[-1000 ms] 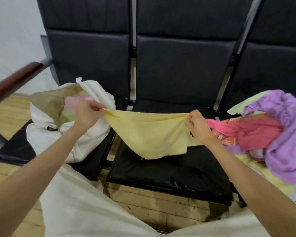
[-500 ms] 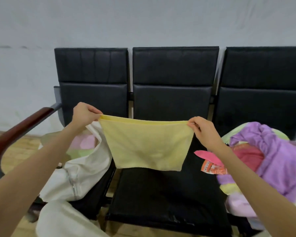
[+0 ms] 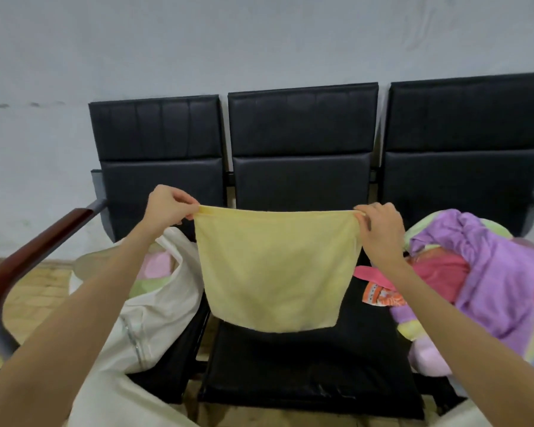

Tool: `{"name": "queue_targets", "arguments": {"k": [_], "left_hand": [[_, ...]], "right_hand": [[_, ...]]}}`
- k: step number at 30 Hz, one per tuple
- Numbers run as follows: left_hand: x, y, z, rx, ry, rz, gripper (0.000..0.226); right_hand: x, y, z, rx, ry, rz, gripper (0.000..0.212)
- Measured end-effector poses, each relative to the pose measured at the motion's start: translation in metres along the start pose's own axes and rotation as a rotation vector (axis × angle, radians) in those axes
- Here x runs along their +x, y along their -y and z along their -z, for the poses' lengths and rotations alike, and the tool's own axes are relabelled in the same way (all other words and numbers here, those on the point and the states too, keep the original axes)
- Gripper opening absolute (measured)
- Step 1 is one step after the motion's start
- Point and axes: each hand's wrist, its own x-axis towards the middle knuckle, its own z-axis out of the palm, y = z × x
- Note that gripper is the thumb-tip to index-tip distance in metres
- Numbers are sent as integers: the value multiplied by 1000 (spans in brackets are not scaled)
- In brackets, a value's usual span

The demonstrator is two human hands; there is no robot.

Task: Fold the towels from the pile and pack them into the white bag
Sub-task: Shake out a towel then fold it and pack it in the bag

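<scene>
A pale yellow towel hangs flat in the air above the middle seat, stretched by its two top corners. My left hand pinches the left corner and my right hand pinches the right one. The white bag stands open on the left seat, with pink and green folded cloth inside. On the right seat lies the pile of towels, purple, red-pink, orange-patterned and pale green.
A row of three black padded seats stands against a grey wall. A wooden armrest juts out at the far left. Wooden floor shows below, and my light trousers fill the bottom left.
Both hands have lifted the yellow towel from a sagging drape over the middle seat to a taut, flat hang. My view has tilted upward.
</scene>
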Motion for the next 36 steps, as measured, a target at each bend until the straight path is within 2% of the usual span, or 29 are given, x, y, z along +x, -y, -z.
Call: {"name": "queue_targets", "arguments": {"k": [3,5,7,10,14,17,22,27,33,36], "left_hand": [[21,-1,-10,71,254,55,8],[37,-7,-17,0,331,114,6],[51,-16,-25,-69,370,138,6],[73,-33,-38,-108,352,91,7],[94,-51,-52,-160,206,-45,8],[90,-56,-55,-177,132,-115,13],[62,-28,-62,-145,185,-93,16],[8,56,-97,-32,261,50,13],[-96,164,-147,190,399,191,8],[-143,192,-154,257,448,196,6]], "right_hand": [[6,-14,-10,-28,175,-119,21],[15,-22,-16,-11,238,-179,18],[29,-27,-19,72,232,-262,18],[57,-32,-20,138,166,-341,22],[87,-41,-16,213,60,-295,21],[92,-42,-13,219,53,-287,21],[56,-57,-23,286,82,-259,17],[-30,-75,-52,233,294,-357,15],[-152,-82,-73,158,666,-459,11],[-198,-79,-72,164,768,-519,11]]}}
